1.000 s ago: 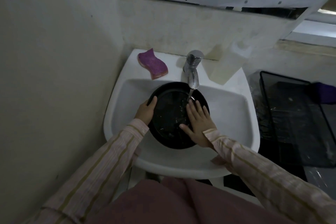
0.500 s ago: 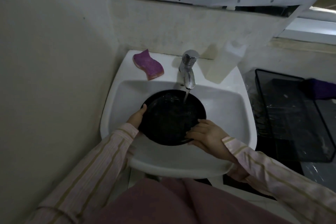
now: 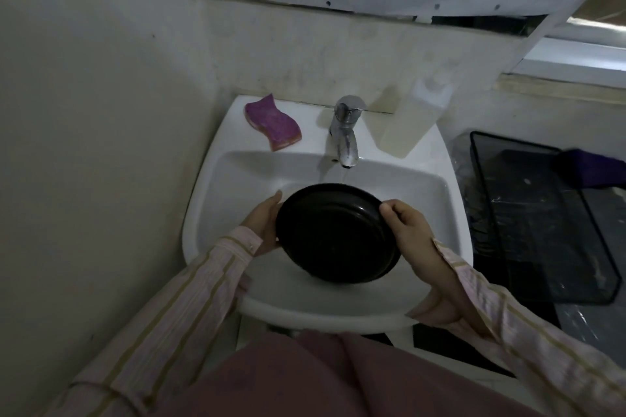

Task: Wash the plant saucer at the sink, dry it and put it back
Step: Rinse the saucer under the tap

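The round black plant saucer [image 3: 335,234] is held over the basin of the white sink [image 3: 237,186], turned so its ridged underside faces me. My left hand [image 3: 262,222] grips its left rim. My right hand [image 3: 406,230] grips the right rim, fingers curled over the edge. A chrome tap [image 3: 345,132] stands behind the saucer, and a thin stream of water falls from its spout onto the saucer's far edge.
A purple sponge [image 3: 272,122] lies on the sink's back left ledge. A pale plastic bottle [image 3: 413,118] stands at the back right. To the right sits a black mesh tray [image 3: 542,220] with a purple thing [image 3: 589,169] at its far end. A wall runs close on the left.
The saucer has been flipped from inside-up to underside-up and pulled nearer to me. My right hand left the saucer's inside and took the right rim.
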